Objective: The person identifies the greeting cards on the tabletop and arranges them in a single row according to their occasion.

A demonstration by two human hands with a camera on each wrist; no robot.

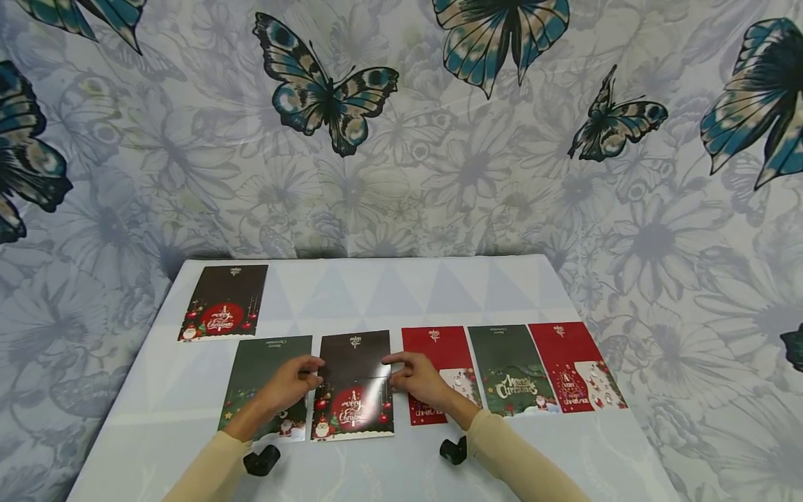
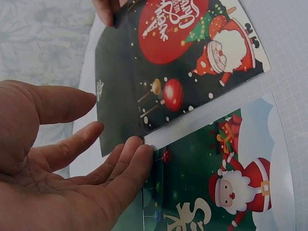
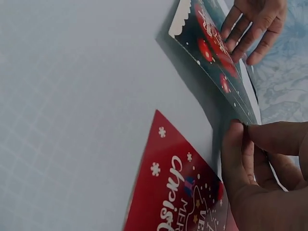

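A dark Christmas card [image 1: 353, 359] with a red circle lies in front of me, partly lifted from the table in the right wrist view. My right hand [image 1: 422, 380] pinches its right edge between thumb and forefinger. At its left edge is my left hand [image 1: 290, 385], thumb and forefinger apart in the left wrist view, its lower fingers beside the edge. Under the left hand lies a green card [image 2: 187, 187] with a Santa, partly covered. A red card [image 1: 433, 346] lies partly behind my right hand and forearm.
Another dark card [image 1: 226, 296] lies at the table's back left. A green card [image 1: 508, 362] and a red card [image 1: 567, 362] lie side by side on the right. Behind the white table [image 1: 401, 293] hangs a butterfly-patterned cloth [image 1: 401, 195]. A black device [image 1: 260, 460] sits by the left wrist.
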